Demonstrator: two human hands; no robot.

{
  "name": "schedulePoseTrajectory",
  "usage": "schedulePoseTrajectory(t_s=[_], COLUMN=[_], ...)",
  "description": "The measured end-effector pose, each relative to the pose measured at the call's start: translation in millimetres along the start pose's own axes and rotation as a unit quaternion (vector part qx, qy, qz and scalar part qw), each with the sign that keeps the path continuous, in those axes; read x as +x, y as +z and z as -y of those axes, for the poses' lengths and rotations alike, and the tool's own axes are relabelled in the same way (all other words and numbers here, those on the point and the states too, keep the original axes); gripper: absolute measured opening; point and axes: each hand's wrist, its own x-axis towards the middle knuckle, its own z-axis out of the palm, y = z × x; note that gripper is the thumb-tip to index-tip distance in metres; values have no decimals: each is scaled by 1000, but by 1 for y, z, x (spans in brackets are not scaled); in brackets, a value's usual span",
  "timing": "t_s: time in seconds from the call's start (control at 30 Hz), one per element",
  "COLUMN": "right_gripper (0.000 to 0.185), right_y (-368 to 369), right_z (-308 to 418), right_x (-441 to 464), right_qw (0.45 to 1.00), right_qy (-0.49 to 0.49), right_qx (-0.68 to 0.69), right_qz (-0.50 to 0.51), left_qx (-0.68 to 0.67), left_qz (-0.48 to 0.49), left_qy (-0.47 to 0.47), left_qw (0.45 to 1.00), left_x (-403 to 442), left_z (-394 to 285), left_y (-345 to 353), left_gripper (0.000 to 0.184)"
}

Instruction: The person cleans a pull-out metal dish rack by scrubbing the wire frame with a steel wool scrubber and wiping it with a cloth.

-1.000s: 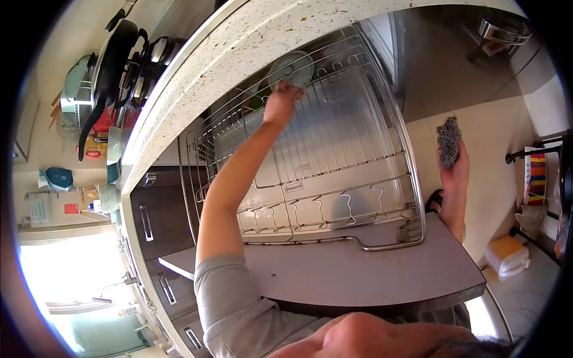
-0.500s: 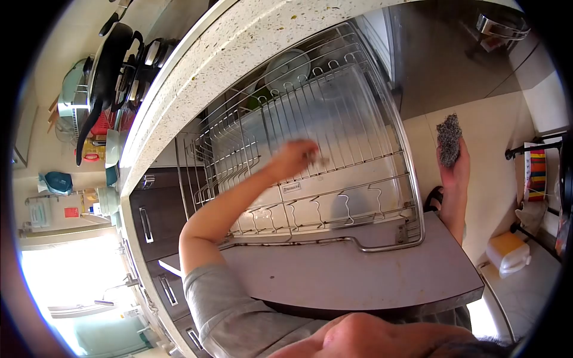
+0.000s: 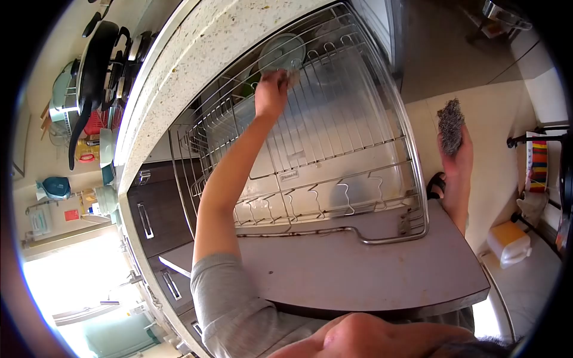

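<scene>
My left hand (image 3: 273, 95) reaches over the back part of a pulled-out wire rack (image 3: 334, 152), its fingers pinched round something small and pale that I cannot make out. Just beyond those fingers a round, pale green dish (image 3: 282, 53) lies at the rack's back. A translucent tray (image 3: 328, 113) shows beneath the wires. Off to the right, my right hand (image 3: 458, 156) holds a grey steel-wool scourer (image 3: 451, 126) upright, away from the rack. The drawer's front panel (image 3: 358, 268) lies between my body and the rack.
A speckled countertop (image 3: 173, 71) curves above the rack. On the left are a black pan (image 3: 95, 65) and dark drawers (image 3: 156, 209). A jug with yellow contents (image 3: 508, 243) stands on the floor at right, near a black-framed shelf (image 3: 540, 128).
My left hand first came down to the middle of the rack, then went back up near the green dish. My right hand still holds the scourer. The view has shifted slightly.
</scene>
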Motion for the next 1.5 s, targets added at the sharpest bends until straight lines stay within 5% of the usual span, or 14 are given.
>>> schedulePoseTrajectory(t_s=[0.1,0.2,0.43,0.63,0.8,0.97,1.17,1.33,1.5], right_gripper=[25,25,27,26,25,26,25,26,26], right_y=[1,9,-10,-8,0,3,-2,3,6], right_z=[0,1,-2,-2,-3,-7,-7,-6,-10], right_x=[1,-1,6,3,1,1,0,-7,-11], right_qw=[1000,998,999,1000,1000,1000,1000,999,1000], right_qy=[-13,-9,9,1,1,12,13,20,25], right_qx=[-4,-2,24,27,26,4,-10,26,3], right_qz=[-26,-65,25,9,-2,4,22,6,-15], left_qx=[-20,-20,-156,-70,-34,-137,-12,33,-56], left_qz=[-44,16,312,-11,45,313,221,-47,80], left_qy=[-57,-31,-3,-46,10,12,1,-23,13], left_qw=[997,999,937,996,998,940,975,998,995], left_x=[11,-15,-100,13,-15,-57,48,42,-42], left_z=[-9,-32,-95,-20,-49,-84,-43,-32,-84], left_y=[9,18,-33,11,17,-23,-4,47,18], left_gripper=[20,14,13,9,7,6,12,11,9])
